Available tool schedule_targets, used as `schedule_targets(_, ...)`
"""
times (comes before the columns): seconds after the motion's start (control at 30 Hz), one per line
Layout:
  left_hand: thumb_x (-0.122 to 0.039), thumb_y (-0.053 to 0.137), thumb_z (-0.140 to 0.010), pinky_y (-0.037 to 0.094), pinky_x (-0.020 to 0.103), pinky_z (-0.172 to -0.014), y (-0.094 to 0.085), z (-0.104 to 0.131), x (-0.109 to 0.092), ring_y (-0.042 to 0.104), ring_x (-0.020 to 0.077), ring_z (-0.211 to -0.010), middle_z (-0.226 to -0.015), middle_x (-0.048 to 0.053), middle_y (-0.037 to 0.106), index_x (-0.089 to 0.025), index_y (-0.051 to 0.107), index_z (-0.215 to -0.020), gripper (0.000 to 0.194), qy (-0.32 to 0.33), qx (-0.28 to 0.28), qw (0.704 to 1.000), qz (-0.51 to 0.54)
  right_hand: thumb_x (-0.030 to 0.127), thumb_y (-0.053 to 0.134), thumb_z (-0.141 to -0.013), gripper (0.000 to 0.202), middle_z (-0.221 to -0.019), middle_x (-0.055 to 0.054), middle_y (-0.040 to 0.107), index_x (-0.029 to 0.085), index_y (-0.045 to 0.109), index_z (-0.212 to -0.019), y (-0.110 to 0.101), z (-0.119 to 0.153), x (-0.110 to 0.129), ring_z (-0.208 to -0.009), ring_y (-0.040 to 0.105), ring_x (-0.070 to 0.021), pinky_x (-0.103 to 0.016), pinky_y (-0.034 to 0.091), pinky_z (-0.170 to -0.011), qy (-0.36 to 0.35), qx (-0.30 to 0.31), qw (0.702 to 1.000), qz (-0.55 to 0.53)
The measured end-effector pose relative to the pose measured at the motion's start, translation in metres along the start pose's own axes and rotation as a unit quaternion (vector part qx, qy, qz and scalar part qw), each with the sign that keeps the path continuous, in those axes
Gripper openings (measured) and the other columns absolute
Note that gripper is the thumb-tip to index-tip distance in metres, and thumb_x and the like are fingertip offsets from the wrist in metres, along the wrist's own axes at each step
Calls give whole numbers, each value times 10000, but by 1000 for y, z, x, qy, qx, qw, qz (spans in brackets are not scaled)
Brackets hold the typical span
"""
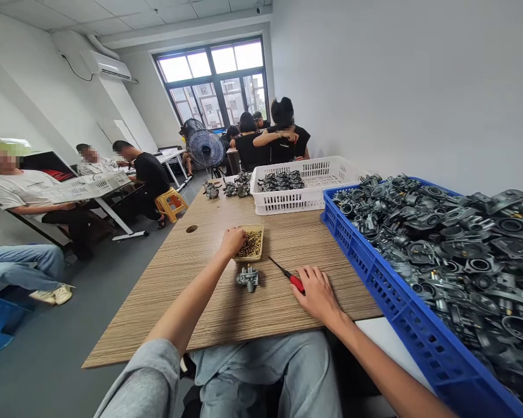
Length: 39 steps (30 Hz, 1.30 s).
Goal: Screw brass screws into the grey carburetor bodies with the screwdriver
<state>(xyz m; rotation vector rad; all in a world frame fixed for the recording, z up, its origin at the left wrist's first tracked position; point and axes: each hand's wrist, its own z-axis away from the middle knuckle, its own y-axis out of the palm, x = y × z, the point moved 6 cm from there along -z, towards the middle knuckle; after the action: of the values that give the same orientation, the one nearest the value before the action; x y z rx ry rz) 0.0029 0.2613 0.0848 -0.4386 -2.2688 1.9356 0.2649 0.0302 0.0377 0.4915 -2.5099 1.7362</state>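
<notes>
My left hand (233, 241) reaches over the near left side of a small tan tray (262, 245) that holds many small brass parts (251, 244). Its fingers are curled down at the parts; their tips are hidden. Just in front of the tray, a grey metal carburetor body (248, 279) stands on the table with a brass piece at its top. To the right, my right hand (317, 292) rests on the tabletop, closed around the red handle of a screwdriver (295, 282). The screwdriver's dark shaft points toward the tray.
At right, a blue crate (357, 255) is heaped with carburetor bodies (453, 232). Behind the tray stands a white basket (287, 203) with more bodies, and others (239, 184) lie left of it on the table (169, 307). Several people sit at tables beyond, near a fan (206, 148).
</notes>
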Motion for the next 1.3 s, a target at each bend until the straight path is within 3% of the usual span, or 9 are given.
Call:
schedule_targets(0.2,-186,680,-866,492,414,-1046,-9,4,-1,685,345,-1144,-900,150,792,-208,790,-765,151,-15,-15,998,55,375,623,-1038,349,-1290,-119,680,205,617,-1342,-2,0,1,-1179,572,-288,-405,403,-976,1,-2,1000,-1)
schedule_targets(0.3,-212,672,-894,512,398,-997,-22,8,-3,698,317,-1073,-959,149,800,-183,799,-852,136,-21,-36,993,108,378,624,-1038,356,-1298,-123,681,199,621,-1345,-1,0,1,-1183,574,-293,-412,405,-981,3,0,1000,-2)
schedule_targets(0.4,-306,595,-987,547,347,-880,-35,18,-12,709,252,-925,-958,127,800,-147,797,-1004,258,-21,-51,982,179,378,621,-1039,360,-1298,-129,682,198,626,-1351,0,0,0,-1183,580,-296,-415,414,-980,3,1,1000,-2)
schedule_targets(0.53,-573,452,-1072,559,286,-778,-46,65,-40,702,198,-863,-966,91,787,-142,763,-1168,540,2,-57,956,289,377,598,-1051,344,-1281,-130,700,195,644,-1339,-6,0,0,-1181,597,-296,-425,427,-1003,2,-35,999,-38)
schedule_targets(0.6,-695,536,-1005,557,299,-757,-47,105,-56,684,197,-827,-952,87,770,-162,769,-1152,600,0,-62,892,448,376,573,-1069,303,-1250,-124,720,195,663,-1296,-17,1,6,-1169,614,-287,-423,429,-1020,-3,-76,994,-83)
schedule_targets(0.7,-717,650,-933,560,317,-752,-39,173,-81,680,205,-828,-955,80,766,-215,789,-1046,533,-19,-44,847,530,379,550,-1095,278,-1197,-112,743,193,663,-1268,-41,7,30,-1122,648,-267,-411,444,-1027,-53,-122,977,-164)
schedule_targets(0.87,-680,721,-911,569,349,-831,-24,252,-105,706,241,-905,-957,87,785,-229,801,-974,462,-58,-51,804,589,341,569,-1103,223,-1119,-87,764,210,634,-1273,-75,25,86,-1011,698,-237,-394,507,-949,-193,-85,945,-250)
schedule_targets(1.03,-639,781,-889,557,329,-881,-17,275,-112,720,242,-940,-975,99,803,-167,810,-959,478,-69,-33,758,647,210,579,-1089,62,-1040,-60,769,216,633,-1118,-83,35,107,-937,691,-233,-395,499,-865,-246,-70,933,-252)
schedule_targets(1.3,-649,830,-838,568,331,-843,-9,283,-106,726,231,-858,-921,98,820,-160,837,-909,494,-83,-23,729,679,161,579,-1073,86,-985,-47,747,207,651,-1074,-78,40,113,-895,657,-219,-380,458,-865,-266,-56,934,-233)
